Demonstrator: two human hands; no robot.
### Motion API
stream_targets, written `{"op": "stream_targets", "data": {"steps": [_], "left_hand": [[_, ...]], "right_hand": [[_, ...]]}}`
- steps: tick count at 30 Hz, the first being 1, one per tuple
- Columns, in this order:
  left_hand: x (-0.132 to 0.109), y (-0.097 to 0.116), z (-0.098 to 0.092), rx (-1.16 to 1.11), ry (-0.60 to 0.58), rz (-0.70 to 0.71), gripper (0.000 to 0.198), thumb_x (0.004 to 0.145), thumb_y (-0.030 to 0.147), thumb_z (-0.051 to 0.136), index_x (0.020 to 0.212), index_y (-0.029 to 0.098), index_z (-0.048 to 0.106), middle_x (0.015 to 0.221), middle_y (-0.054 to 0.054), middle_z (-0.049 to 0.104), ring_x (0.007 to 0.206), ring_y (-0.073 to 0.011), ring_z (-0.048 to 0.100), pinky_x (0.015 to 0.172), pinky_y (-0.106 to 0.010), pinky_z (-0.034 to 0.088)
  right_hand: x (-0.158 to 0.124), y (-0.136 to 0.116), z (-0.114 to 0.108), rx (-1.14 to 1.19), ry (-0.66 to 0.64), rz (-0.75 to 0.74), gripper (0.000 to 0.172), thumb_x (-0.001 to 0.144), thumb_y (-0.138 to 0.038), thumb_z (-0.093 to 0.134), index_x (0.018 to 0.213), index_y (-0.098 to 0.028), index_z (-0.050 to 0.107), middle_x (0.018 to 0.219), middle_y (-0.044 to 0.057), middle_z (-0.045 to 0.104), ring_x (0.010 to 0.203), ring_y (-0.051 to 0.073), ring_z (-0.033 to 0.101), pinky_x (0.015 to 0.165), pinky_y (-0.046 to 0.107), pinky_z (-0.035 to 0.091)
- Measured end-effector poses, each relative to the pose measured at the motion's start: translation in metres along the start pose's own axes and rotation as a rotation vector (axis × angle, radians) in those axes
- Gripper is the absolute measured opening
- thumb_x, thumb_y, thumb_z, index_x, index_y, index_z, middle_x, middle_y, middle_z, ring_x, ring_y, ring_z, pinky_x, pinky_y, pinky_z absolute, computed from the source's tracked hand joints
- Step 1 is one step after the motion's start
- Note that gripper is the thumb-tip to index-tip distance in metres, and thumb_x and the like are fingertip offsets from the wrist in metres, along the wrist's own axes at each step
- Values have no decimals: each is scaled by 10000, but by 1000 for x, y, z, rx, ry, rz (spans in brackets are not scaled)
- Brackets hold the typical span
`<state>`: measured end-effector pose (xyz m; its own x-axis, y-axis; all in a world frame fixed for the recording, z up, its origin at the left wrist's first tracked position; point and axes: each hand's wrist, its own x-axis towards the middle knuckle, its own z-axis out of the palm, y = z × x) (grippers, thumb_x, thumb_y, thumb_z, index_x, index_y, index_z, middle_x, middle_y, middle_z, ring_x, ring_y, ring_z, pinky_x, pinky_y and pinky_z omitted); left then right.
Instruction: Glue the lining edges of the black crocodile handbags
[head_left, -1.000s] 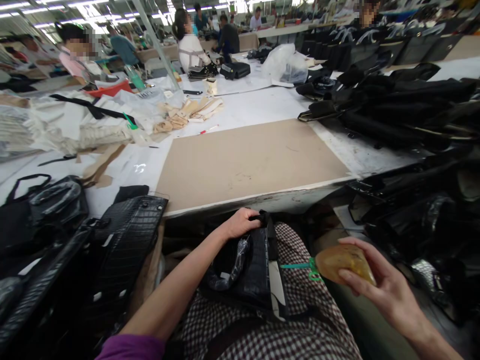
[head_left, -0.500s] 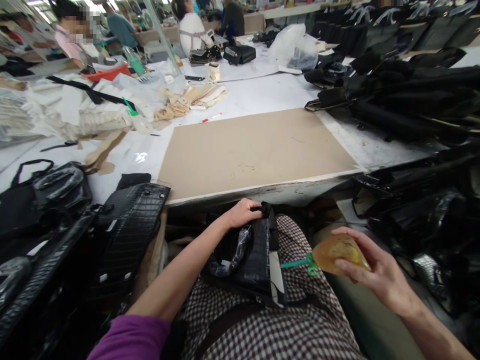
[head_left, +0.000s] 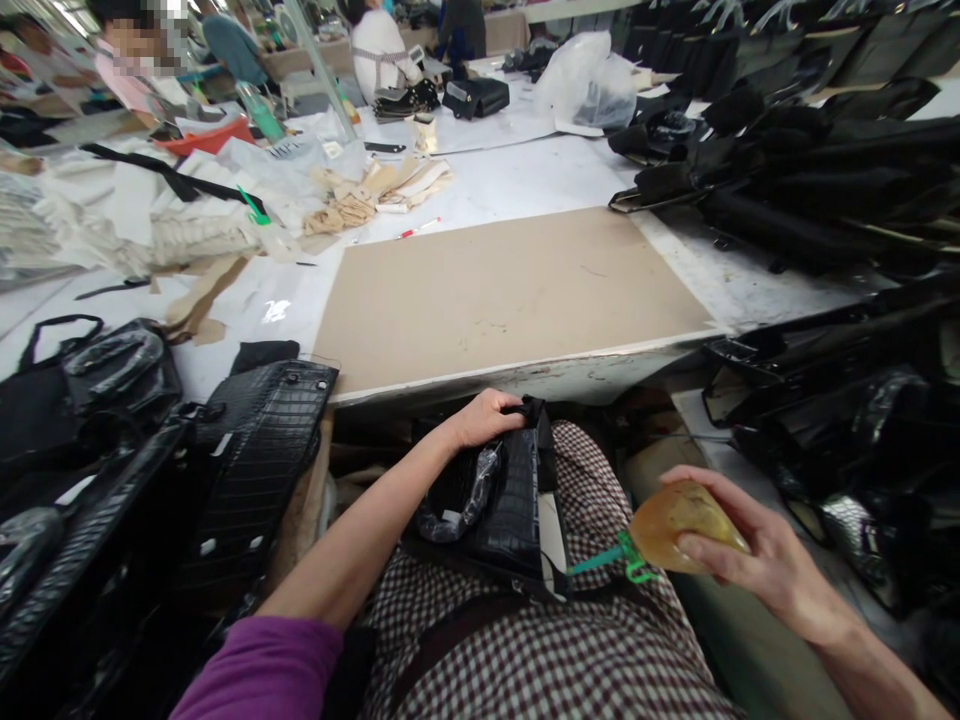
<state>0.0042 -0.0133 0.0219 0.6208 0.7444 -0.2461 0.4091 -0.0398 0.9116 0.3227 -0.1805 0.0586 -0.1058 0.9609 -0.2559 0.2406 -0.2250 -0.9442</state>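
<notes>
A black crocodile-patterned handbag (head_left: pixel 510 510) lies tilted across my lap, its handle wrapped in clear plastic. My left hand (head_left: pixel 487 417) is closed on the bag's far upper edge, with the fingertips partly hidden. In my right hand (head_left: pixel 739 535) is a squeeze bottle (head_left: pixel 671 525) of yellowish glue-like liquid, tipped sideways. Its green nozzle (head_left: pixel 598 560) points left, the tip at the lower end of a pale strip (head_left: pixel 552 535) along the bag's edge. Whether the tip touches the strip I cannot tell.
A beige board (head_left: pixel 510 290) lies on the white table before me. Black crocodile-patterned pieces (head_left: pixel 262 450) are stacked at left, and black bags (head_left: pixel 810 190) are heaped at right. Another glue bottle (head_left: pixel 270 235) stands near pale strips. Several people work farther back.
The bottle's nozzle has moved down along the pale strip, toward its lower end. My right hand has shifted slightly lower with it. My left hand keeps its hold on the bag.
</notes>
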Motion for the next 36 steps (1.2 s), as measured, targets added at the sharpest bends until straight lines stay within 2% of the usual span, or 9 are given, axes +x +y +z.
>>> {"op": "stream_targets", "data": {"steps": [6, 9, 13, 16, 21, 25, 27, 32, 36], "left_hand": [[0, 1, 0, 3, 10, -7, 213, 755, 300, 571, 736, 117, 676, 651, 27, 571, 674, -158, 546, 652, -232, 425], [0, 1, 0, -1, 8, -10, 216, 754, 295, 567, 758, 115, 686, 669, 25, 586, 684, -161, 554, 671, -238, 436], [0, 2, 1, -10, 6, -7, 240, 758, 304, 569, 791, 108, 703, 712, 16, 620, 718, -171, 571, 708, -246, 452], [0, 2, 0, -11, 5, -8, 247, 754, 304, 573, 808, 106, 711, 724, 11, 630, 732, -177, 575, 721, -248, 454], [0, 1, 0, -11, 8, -16, 254, 753, 322, 577, 803, 109, 707, 722, 9, 624, 729, -179, 571, 721, -252, 452], [0, 0, 0, -14, 11, -18, 242, 757, 310, 568, 790, 109, 699, 702, 14, 605, 696, -165, 556, 701, -249, 443], [0, 0, 1, -19, 10, -14, 243, 758, 305, 565, 794, 104, 698, 708, 11, 606, 693, -161, 553, 705, -250, 443], [1, 0, 0, -20, 10, -10, 226, 747, 299, 570, 770, 109, 691, 687, 18, 594, 679, -156, 548, 684, -241, 437], [1, -1, 0, -19, 19, -10, 229, 745, 307, 571, 769, 112, 687, 673, 27, 582, 670, -153, 545, 666, -233, 429]], "right_hand": [[7, 2, 6, -4, 170, -61, 460, 762, -381, 798, 1165, -247, 621, 929, 29, 688, 642, 171, 643, 437, 178, 485], [5, 2, 5, -11, 163, -70, 465, 732, -372, 818, 1144, -256, 637, 940, 30, 702, 692, 195, 670, 519, 199, 542], [-1, 3, -2, -15, 67, -32, 462, 716, -371, 829, 1133, -271, 659, 944, 21, 719, 795, 225, 696, 692, 228, 582], [-5, 5, -4, 2, 34, 12, 486, 722, -384, 825, 1161, -263, 655, 911, 19, 717, 783, 225, 695, 688, 227, 580], [-6, 7, -2, 15, 87, 32, 489, 728, -397, 824, 1161, -261, 643, 953, 22, 713, 802, 230, 698, 687, 235, 585], [-7, 5, 1, 27, 4, 44, 481, 745, -398, 815, 1173, -265, 637, 910, 17, 710, 787, 222, 688, 685, 236, 578], [-6, 4, 4, 22, 46, 34, 474, 758, -401, 808, 1173, -255, 632, 914, 24, 698, 793, 222, 682, 666, 235, 574], [6, 7, 10, 15, 193, -39, 483, 763, -389, 804, 1175, -230, 608, 886, 30, 664, 577, 149, 594, 459, 196, 501], [14, 10, 14, 29, 220, -125, 484, 757, -351, 810, 1178, -241, 599, 872, 18, 659, 499, 113, 542, 468, 197, 507]]}}
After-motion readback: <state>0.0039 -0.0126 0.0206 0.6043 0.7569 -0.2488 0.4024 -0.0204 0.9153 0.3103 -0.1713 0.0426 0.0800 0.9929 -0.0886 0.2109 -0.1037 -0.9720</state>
